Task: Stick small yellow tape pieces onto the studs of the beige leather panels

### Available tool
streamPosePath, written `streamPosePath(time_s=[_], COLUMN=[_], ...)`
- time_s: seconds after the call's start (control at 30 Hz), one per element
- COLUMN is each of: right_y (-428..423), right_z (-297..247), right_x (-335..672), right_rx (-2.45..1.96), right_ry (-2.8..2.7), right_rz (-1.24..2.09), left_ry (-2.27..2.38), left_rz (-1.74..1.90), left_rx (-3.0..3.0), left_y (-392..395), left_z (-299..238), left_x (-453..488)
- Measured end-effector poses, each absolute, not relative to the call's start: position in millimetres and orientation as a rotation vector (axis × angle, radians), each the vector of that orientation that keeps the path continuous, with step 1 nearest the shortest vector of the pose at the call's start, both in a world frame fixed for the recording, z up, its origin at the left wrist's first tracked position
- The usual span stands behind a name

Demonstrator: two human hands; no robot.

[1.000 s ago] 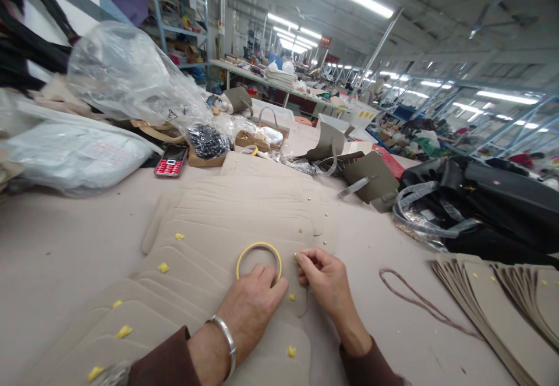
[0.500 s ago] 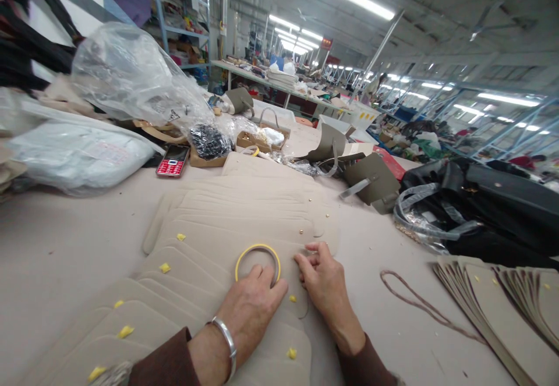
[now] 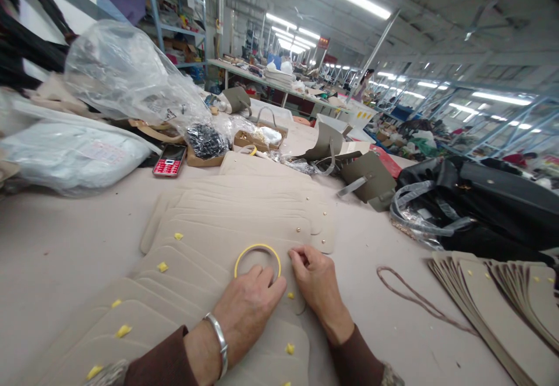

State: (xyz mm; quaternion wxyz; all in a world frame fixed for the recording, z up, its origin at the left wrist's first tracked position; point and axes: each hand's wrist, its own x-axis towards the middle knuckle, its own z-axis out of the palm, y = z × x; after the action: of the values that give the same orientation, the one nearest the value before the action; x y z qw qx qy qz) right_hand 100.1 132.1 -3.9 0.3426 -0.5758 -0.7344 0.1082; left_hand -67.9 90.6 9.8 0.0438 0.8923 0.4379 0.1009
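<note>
My left hand (image 3: 251, 304) is closed on a roll of yellow tape (image 3: 257, 247), which lies over fanned beige panels (image 3: 205, 258). My right hand (image 3: 315, 275) is just to its right, thumb and forefinger pinched at the right edge of a panel. Whatever is between those fingertips is too small to make out. Small yellow tape pieces (image 3: 123, 331) stick to several panels near their left and right edges. Small gold studs (image 3: 298, 230) show on the panels beyond my right hand.
A red-keyed phone (image 3: 169, 160) lies at the back left, near plastic bags (image 3: 131, 77). Olive bag parts (image 3: 371, 176) and a black bag (image 3: 493, 205) are at the back right. A brown cord loop (image 3: 419, 296) and stacked beige strips (image 3: 489, 304) lie to the right.
My right hand has moved slightly left, its fingers drawn closer together at the panel edge, uncovering another gold stud. The left hand stays on the tape roll.
</note>
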Motion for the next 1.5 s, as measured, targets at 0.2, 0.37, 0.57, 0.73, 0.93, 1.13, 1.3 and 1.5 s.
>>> streamPosePath(time_s=[0.2, 0.37, 0.57, 0.73, 0.93, 1.13, 1.3, 1.5], right_y=[109, 94, 94, 93, 90, 86, 102, 116], right_z=[13, 22, 25, 14, 9, 15, 16, 2], right_x=[114, 115, 101, 95, 96, 88, 111, 143], right_rx=[-1.539, -1.413, -1.020, -0.978, -1.045, -1.303, -1.498, -1.560], right_ry=[-2.089, -1.927, -1.995, -2.081, -2.016, -1.740, -1.267, -1.314], right_rz=[0.666, 0.744, 0.560, 0.368, 0.227, 0.650, 1.121, 1.255], left_ry=[1.232, 1.103, 1.139, 1.094, 1.094, 1.103, 1.079, 1.315], left_rz=[0.899, 1.109, 1.105, 1.097, 0.968, 0.983, 0.962, 0.302], left_rx=[2.666, 2.584, 2.607, 2.608, 2.463, 2.559, 2.634, 2.720], left_y=[96, 100, 99, 96, 94, 92, 87, 93], left_z=[11, 7, 1, 0, 5, 11, 12, 8], left_x=[-81, -89, -85, -82, -81, -78, -74, -71])
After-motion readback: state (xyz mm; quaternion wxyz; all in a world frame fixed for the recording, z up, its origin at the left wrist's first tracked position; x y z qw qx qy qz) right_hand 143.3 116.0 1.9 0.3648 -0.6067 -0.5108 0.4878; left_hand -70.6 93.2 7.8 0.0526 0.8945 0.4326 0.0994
